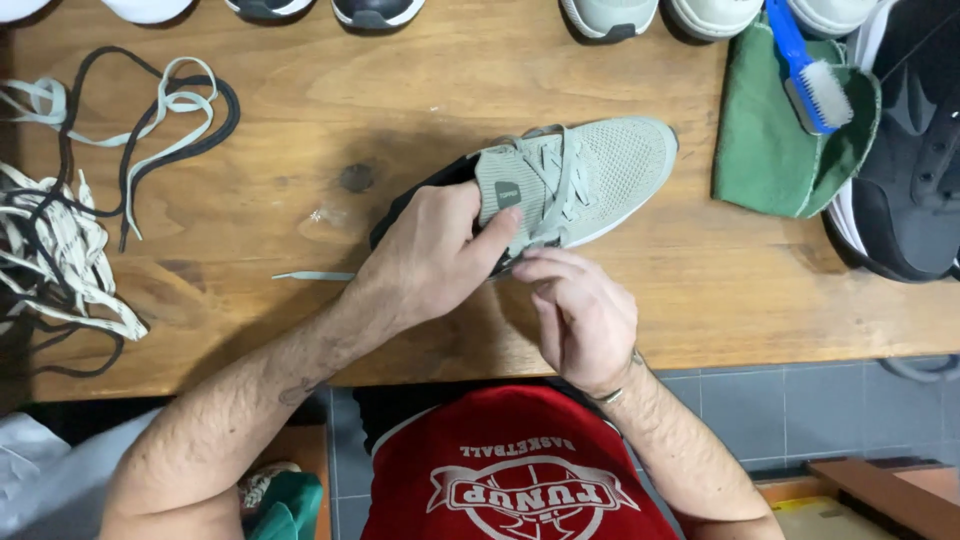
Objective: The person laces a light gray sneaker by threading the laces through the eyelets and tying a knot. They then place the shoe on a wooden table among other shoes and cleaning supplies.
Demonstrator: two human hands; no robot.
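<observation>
Both hands work at a pale grey knit sneaker (590,180) that lies on its side near the middle of the wooden desk (380,90), toe pointing right. Left hand (430,255) is clamped on the shoe's tongue and heel end, thumb pressed flat against the tongue, fingers wrapped behind the dark collar. Right hand (580,310) sits just below the shoe at the desk's near edge, fingers drawn together in a pinch close to the sole; what they pinch is hidden, though the shoe's grey lace (560,185) runs down toward them. One loose lace end (312,276) lies flat on the desk just left of the left wrist.

Far left, a tangle of loose black and whitish laces (75,200) is heaped on the desk. To the right, a green cloth (770,150) carries a blue-handled brush (810,75) with white bristles, and a black sneaker (915,180) lies beside it at the edge. A row of other shoes (610,15) lines the far side of the desk
</observation>
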